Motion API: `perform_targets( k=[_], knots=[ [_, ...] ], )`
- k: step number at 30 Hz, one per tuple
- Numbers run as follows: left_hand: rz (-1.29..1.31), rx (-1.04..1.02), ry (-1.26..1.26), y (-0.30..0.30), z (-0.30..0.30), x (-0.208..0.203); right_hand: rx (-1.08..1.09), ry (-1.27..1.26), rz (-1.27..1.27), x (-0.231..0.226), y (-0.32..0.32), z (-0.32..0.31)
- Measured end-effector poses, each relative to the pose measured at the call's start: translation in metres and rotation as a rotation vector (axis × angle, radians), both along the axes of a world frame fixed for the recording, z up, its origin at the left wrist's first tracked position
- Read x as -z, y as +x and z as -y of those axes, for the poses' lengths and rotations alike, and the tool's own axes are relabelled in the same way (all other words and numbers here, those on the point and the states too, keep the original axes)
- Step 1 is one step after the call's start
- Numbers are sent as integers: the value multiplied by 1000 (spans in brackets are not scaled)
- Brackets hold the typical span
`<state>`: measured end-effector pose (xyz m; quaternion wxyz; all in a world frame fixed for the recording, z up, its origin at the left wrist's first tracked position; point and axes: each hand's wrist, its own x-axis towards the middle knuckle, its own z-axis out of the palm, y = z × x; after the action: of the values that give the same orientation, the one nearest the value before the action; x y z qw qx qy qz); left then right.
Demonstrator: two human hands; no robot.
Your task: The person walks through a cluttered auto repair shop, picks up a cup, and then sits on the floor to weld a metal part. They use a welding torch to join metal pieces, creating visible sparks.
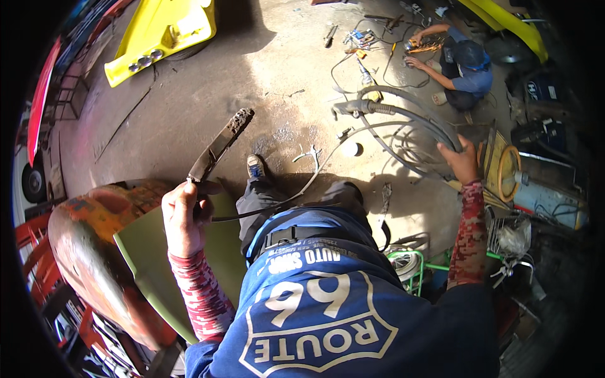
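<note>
My left hand is closed round the near end of a long, dark, flat metal piece, whose far end is rough and crusted. A thin black cable runs from beside that hand across my legs toward the right. My right hand, held out at the right, is closed on a looped thick grey hose. At the hose's end a welding torch hangs above the floor. Next to my left forearm stands a pale green curved panel.
A person crouches at the far right, working with a tool that throws sparks. Tools and wires lie near them. A yellow body panel is at the far left. A blue-grey gas cylinder lies right. A white round lid sits on the floor.
</note>
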<state>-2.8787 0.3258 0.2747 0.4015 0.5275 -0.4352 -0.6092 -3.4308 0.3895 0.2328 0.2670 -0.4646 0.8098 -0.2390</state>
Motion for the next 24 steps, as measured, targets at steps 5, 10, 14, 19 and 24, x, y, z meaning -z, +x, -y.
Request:
perform_targets(
  k=[5, 10, 14, 19, 24],
  knots=[
    [31, 215, 3, 80, 93, -18, -13, 8, -104, -33, 47, 64],
    [106, 293, 2, 69, 189, -15, 25, -61, -202, -53, 68, 71],
    [101, 272, 85, 27, 260, -12, 71, -124, -288, -44, 83, 58],
    [104, 353, 87, -27, 322, -1, 263, 114, 107, -9, 106, 19],
    [280, 575, 98, -83, 375, 10, 295, 301, 40, 29, 136, -22]
  ],
)
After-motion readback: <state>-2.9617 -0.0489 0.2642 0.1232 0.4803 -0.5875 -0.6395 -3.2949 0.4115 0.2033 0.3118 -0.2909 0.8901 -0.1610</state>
